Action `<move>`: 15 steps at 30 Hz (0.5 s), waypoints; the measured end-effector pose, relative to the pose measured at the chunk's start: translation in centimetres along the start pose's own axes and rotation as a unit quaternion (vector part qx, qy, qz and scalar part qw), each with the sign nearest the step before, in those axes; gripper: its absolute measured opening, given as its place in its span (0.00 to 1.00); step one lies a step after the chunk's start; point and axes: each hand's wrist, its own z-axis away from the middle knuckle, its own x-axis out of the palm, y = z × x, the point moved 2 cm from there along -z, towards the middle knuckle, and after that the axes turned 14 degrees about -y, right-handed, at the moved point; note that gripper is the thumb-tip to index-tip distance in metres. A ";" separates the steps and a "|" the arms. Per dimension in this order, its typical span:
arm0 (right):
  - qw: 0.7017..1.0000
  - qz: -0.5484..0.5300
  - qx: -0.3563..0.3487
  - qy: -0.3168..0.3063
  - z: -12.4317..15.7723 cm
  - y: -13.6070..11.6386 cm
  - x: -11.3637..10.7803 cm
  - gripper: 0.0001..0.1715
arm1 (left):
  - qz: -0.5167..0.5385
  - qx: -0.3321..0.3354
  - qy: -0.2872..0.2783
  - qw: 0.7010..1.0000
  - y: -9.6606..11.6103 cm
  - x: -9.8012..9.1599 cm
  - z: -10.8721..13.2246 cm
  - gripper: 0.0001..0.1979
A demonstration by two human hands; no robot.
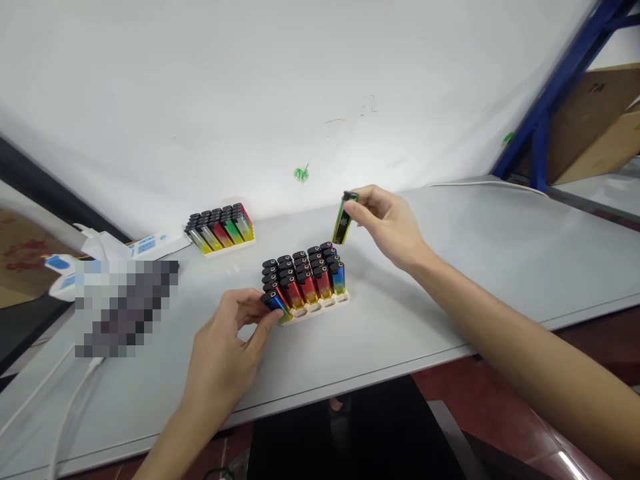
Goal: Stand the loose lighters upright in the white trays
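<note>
A white tray (329, 306) of upright lighters stands near the middle of the table, its front row partly bare holes. My left hand (227, 343) pinches a blue and yellow lighter (278, 306) at the tray's front left corner, tilted a little. Above the table, to the right behind the tray, my right hand (387, 223) holds a dark lighter (342, 220) with green and yellow edges between thumb and fingers, apart from the tray. Several red, yellow and blue lighters (309, 288) with black tops fill the rows behind the bare holes.
A second full tray of lighters (223, 230) stands by the wall at back left. To the left lie a power strip (150, 245), a blurred-out dark object (127, 310) and white cables (65, 407). At right, a blue metal frame (543, 127) stands before cardboard boxes (590, 127).
</note>
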 end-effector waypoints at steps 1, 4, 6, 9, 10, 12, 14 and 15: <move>0.999 0.015 -0.020 0.020 0.3 -0.6 0.2 0.16 | -0.003 0.005 -0.010 1.000 -0.1 0.1 0.0 0.16; 0.994 0.092 -0.053 0.037 1.6 -2.6 1.5 0.15 | -0.024 0.018 -0.064 0.997 -0.3 0.0 -0.3 0.16; 0.985 0.151 -0.086 -0.001 2.6 -3.4 2.8 0.14 | -0.040 0.014 -0.077 0.996 -0.5 -0.4 -0.6 0.18; 0.953 0.223 -0.176 -0.102 3.7 -3.6 5.0 0.08 | -0.051 0.014 -0.066 0.996 -0.7 -0.7 -1.3 0.24; 0.939 0.246 -0.206 -0.126 4.0 -3.3 5.7 0.06 | -0.045 0.021 -0.070 0.996 -0.8 -0.6 -1.6 0.28; 0.914 0.288 -0.243 -0.153 4.2 -2.6 6.6 0.05 | -0.016 0.038 -0.100 0.994 -1.0 -0.1 -2.2 0.37; 0.900 0.317 -0.249 -0.164 4.2 -1.9 7.1 0.06 | 0.030 0.054 -0.129 0.990 -1.3 0.5 -3.0 0.43; 0.897 0.327 -0.248 -0.165 4.2 -1.7 7.3 0.06 | 0.056 0.061 -0.140 0.987 -1.4 0.7 -3.3 0.44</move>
